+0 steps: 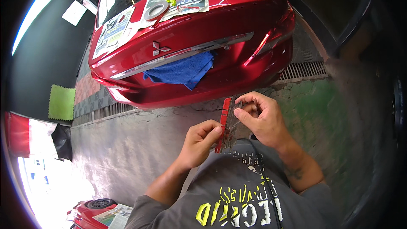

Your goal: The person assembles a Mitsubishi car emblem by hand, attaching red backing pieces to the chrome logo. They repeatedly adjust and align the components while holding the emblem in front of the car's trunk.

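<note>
1. Hands: two, both the wearer's. Left hand (199,142) is pinching the red side of a red-and-dark strip (224,121) between thumb and bent forefinger, at its lower half.
2. Right hand (263,116) is curling at the strip's upper end, thumb and fingertips lying close to the dark edge; can't tell whether they are gripping it or only touching it.
3. Strip: one visible piece. It is standing nearly lengthwise between the hands, in front of the wearer's grey shirt (241,178), well apart from the car.
4. Cars: two. One large red car (241,68) is showing its rear ahead of the hands; one smaller-looking red car (85,215) is showing at lower left, newspaper (118,215) lying on it.
5. Trunk lid: two newspaper patches are covering it, a left patch (111,36) and a right patch (188,0). One grey tape roll (147,13) is lying on its side face by the right patch's left end, one yellow-green scrap (171,2) just beside it.
6. Recess under the one chrome strip (182,56): one blue cloth (180,70) is draping over it; can't tell how far in it is going.
7. Green cloth (62,102): one, hanging at far left.
</note>
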`<state>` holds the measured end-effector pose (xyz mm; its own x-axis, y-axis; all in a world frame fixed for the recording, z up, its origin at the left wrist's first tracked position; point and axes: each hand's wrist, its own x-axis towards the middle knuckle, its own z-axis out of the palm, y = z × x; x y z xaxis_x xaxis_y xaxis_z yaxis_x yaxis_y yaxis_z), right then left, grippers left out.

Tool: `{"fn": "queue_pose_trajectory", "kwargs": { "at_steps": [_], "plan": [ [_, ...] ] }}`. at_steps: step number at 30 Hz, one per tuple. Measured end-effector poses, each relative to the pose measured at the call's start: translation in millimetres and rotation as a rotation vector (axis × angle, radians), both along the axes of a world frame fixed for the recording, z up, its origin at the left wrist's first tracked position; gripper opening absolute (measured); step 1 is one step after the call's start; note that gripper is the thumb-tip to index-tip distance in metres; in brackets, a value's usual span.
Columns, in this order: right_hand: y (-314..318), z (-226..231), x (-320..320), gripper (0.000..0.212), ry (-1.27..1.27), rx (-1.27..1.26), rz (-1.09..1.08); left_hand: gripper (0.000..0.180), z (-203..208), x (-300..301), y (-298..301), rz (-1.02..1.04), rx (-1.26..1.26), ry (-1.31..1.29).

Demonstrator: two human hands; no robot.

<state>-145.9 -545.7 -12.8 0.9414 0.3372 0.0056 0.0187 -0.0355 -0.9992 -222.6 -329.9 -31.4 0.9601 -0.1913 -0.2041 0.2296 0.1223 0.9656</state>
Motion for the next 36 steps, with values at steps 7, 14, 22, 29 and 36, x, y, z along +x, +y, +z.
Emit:
{"fn": "queue_pose_trajectory", "kwargs": {
  "at_steps": [7, 14, 22, 29, 36],
  "plan": [
    [2, -6, 0, 0.021, 0.087, 0.074, 0.016, 0.025, 4, 0, -3, 0.039, 0.111, -0.045],
    [5, -1, -2, 0.022, 0.005, -0.022, 0.002, 0.032, -2, 1, -1, 0.033, 0.151, -0.081],
    [8, -15, -6, 0.02, -0.052, -0.002, 0.004, 0.018, 8, 5, -8, 0.213, 0.181, -0.141],
    [9, -22, -9, 0.019, -0.041, 0.032, 0.098, 0.01, 11, 6, 2, 0.219, 0.428, -0.349],
    [16, -21, -12, 0.015, 0.035, 0.202, 0.141, 0.011, 0, 5, 11, 0.168, 0.187, -0.229]
  ]
}}
